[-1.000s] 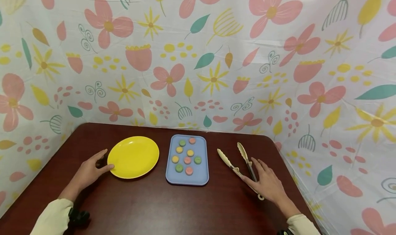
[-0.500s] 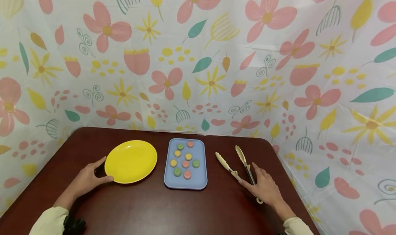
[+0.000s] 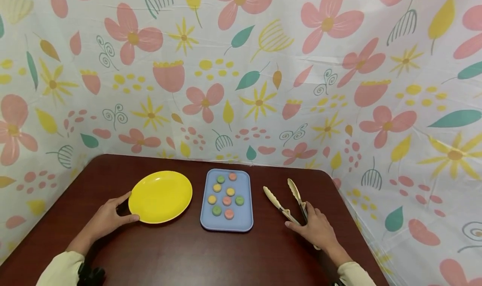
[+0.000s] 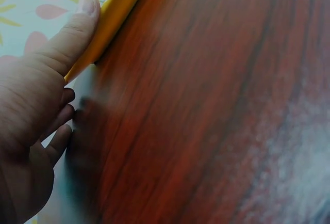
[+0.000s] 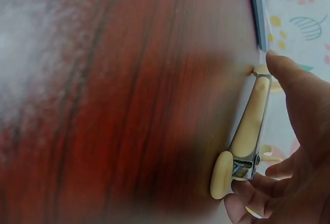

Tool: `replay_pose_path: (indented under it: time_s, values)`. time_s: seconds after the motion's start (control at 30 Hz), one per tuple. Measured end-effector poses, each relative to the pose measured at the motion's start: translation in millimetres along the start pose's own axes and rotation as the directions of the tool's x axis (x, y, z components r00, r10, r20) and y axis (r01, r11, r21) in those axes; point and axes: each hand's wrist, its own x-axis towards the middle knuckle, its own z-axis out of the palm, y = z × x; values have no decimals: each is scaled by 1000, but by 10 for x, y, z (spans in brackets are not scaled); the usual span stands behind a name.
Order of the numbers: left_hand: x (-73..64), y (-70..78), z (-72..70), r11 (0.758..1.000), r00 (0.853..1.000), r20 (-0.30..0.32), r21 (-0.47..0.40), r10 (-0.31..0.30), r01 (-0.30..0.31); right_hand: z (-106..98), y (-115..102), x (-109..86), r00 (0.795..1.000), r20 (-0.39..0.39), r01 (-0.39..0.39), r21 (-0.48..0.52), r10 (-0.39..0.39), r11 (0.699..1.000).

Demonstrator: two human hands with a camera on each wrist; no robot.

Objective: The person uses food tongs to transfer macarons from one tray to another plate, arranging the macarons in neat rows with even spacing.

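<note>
- The change of the last moment is at the right: the right hand (image 3: 319, 229) has settled lower and closer about the tongs (image 3: 273, 199), its fingers more bent than they were.
- That hand is widely spread across both arms of the tongs – thumb by the left arm, fingers by the right. Whether it has a firm hold yet, I cannot tell.
- The tongs lie to the right of the tray, arms parted and tips pointing away from the person. My judgement is that the reach is over and the hold is being set.
- The left hand (image 3: 107, 220) has hardly shifted. Thumb and forefinger stay spread at the left rim of the yellow plate (image 3: 160, 197), touching it, with no grip round it that I can see.
- Between plate and tongs on the desk (image 3: 188, 256) sits the blue tray (image 3: 241, 223), apart from both hands, holding nine small round pieces (image 3: 226, 201) – pink, yellow and green – their places unchanged.
</note>
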Motion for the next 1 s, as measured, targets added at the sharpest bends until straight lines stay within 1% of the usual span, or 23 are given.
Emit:
replay_pose_path:
  time_s: [0.1,0.23,0.37,0.5,0.67,1.0]
  values:
    - [12,6,-9,1000,1000,-3,4,8,-8,11,-13,24,1000,5,-11,-6,12,1000]
    - [4,-10,-41,1000,1000,-5,8,16,-16,31,-45,85,1000,4,-4,12,4,1000]
    - [-42,-53,-81,1000,1000,-2,19,-1,1,76,-91,160,1000,-11,8,25,-8,1000]
    - [-75,-76,-99,999,1000,-1,34,-13,13,108,-142,197,1000,-24,0,17,1,1000]
    - [-64,-65,-84,999,1000,4,32,-2,2,123,-150,194,999,-38,-23,-1,23,1000]
    - [0,11,-8,1000,999,28,21,17,-18,119,-47,134,997,-66,-39,-22,37,999]
